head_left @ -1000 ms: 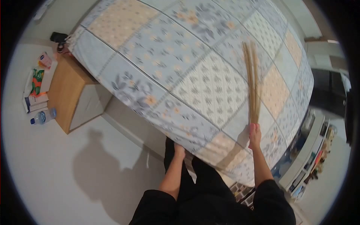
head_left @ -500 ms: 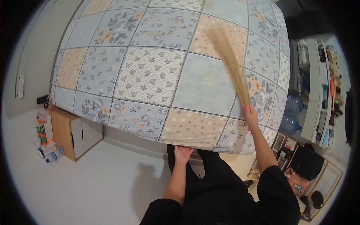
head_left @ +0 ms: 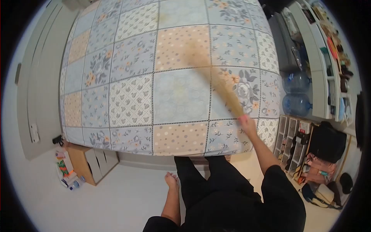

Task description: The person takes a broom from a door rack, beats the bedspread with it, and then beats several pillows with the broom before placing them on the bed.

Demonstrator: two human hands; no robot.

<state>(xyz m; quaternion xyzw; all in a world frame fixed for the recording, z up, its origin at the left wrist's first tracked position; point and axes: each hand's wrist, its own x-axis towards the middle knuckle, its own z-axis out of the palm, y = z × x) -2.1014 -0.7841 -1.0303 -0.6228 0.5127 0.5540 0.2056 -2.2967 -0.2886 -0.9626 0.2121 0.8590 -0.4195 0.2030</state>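
Right grip (head_left: 248, 125) closed round the stick brush (head_left: 225, 91) — best swept flat, lightly, across the bed (head_left: 181, 96) — left grip (head_left: 172, 180) loosely curled, holding nothing visible

The bedsheet (head_left: 179, 92) has blue, peach and white patches with flowers and dots.

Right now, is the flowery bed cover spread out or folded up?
Spread out. The cover lies wide and mostly smooth, with its patchwork squares showing in rows right down to the near edge.
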